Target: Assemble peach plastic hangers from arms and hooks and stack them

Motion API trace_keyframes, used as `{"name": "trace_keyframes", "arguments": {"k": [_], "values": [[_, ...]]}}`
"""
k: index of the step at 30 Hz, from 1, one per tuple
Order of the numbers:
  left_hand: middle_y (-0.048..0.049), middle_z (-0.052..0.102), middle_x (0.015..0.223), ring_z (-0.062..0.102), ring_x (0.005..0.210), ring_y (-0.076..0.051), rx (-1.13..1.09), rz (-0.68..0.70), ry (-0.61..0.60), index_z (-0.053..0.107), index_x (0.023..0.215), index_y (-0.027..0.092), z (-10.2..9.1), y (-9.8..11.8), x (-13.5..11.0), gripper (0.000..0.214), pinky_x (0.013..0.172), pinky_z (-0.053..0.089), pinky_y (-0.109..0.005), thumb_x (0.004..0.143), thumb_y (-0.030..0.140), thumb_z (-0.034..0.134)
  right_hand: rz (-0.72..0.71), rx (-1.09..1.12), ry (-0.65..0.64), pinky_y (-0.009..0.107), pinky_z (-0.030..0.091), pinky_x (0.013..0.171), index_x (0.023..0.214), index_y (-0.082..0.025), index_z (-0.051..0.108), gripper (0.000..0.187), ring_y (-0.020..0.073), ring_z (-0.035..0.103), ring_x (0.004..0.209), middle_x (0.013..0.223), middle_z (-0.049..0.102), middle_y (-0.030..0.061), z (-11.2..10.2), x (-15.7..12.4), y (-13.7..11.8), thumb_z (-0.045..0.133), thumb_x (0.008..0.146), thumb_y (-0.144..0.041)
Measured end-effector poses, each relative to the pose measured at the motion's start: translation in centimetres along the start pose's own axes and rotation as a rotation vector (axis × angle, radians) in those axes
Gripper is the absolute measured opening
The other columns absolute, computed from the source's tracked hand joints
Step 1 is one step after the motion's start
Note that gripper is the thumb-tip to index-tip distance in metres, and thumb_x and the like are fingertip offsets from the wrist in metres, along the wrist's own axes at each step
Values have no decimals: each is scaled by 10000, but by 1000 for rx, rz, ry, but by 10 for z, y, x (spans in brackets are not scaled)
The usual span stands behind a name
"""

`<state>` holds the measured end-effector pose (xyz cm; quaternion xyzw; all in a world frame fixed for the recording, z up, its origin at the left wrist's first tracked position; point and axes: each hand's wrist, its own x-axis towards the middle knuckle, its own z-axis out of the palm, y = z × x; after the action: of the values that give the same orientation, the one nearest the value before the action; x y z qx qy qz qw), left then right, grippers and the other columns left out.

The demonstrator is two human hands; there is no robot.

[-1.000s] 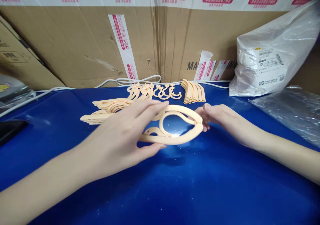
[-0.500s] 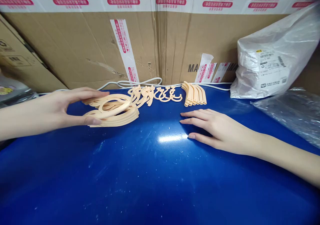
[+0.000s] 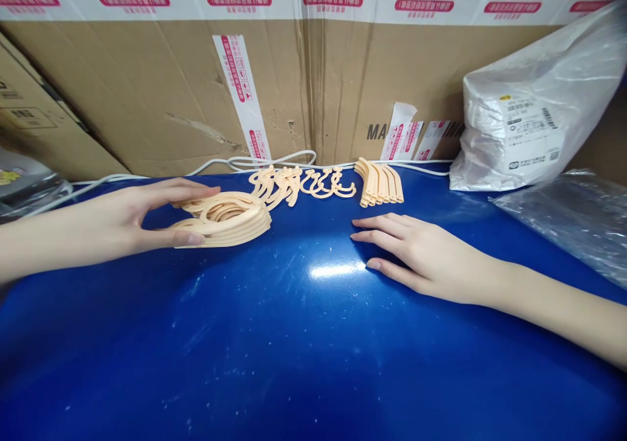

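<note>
My left hand (image 3: 142, 222) is around the left end of a stack of beige looped plastic pieces (image 3: 245, 228), thumb on the near side and fingers on the far side. The pieces lie on top of one another and look like folding clothes hanger parts. My right hand (image 3: 416, 255) lies palm down on the blue table with its fingers spread, holding nothing. Beyond it stands a row of beige curved tubular arms (image 3: 379, 183). Between the stack and that row lie several small beige hooks (image 3: 326, 183) and curved, branching beige pieces (image 3: 277, 185).
Large cardboard boxes (image 3: 171, 81) wall off the back of the blue table (image 3: 294, 349). A white cable (image 3: 215, 163) runs along their base. At the right sit a white plastic-wrapped parcel (image 3: 514, 127) and clear plastic film (image 3: 573, 219). More plastic packaging (image 3: 29, 179) is at the left.
The top piece of the stack was raised and tilted; it now lies down level with the others. My left hand has shifted slightly right. My right hand stays in place.
</note>
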<state>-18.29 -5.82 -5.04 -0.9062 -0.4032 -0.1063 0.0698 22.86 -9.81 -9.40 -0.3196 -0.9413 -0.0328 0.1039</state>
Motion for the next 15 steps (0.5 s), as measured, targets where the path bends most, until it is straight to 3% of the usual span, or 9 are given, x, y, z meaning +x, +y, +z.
{"name": "trace_keyframes", "arguments": {"k": [5, 10, 15], "values": [[-26, 611, 1306, 636, 1056, -230, -37, -75, -67, 525, 1330, 227, 0, 0, 2, 490, 879, 519, -393, 910, 480, 538, 3, -13, -8, 449, 446, 1012, 1277, -160, 563, 410, 256, 556, 1176, 1354, 539, 127, 1, 0, 0, 374, 986, -379], [-34, 542, 1383, 561, 1188, -285, -123, -278, -156, 531, 1337, 225, -1, 8, 5, 716, 989, 441, -430, 779, 672, 496, -6, -22, 8, 448, 452, 1004, 1270, -160, 566, 402, 251, 557, 1170, 1346, 543, 127, 4, -1, 1, 381, 986, -376], [-24, 490, 1430, 489, 1272, -285, -171, -417, -228, 501, 1360, 233, -3, 15, 8, 779, 1065, 357, -416, 715, 672, 502, -10, -23, 6, 443, 451, 1006, 1275, -162, 560, 398, 246, 555, 1169, 1348, 540, 121, 4, -2, 2, 383, 986, -371]]}}
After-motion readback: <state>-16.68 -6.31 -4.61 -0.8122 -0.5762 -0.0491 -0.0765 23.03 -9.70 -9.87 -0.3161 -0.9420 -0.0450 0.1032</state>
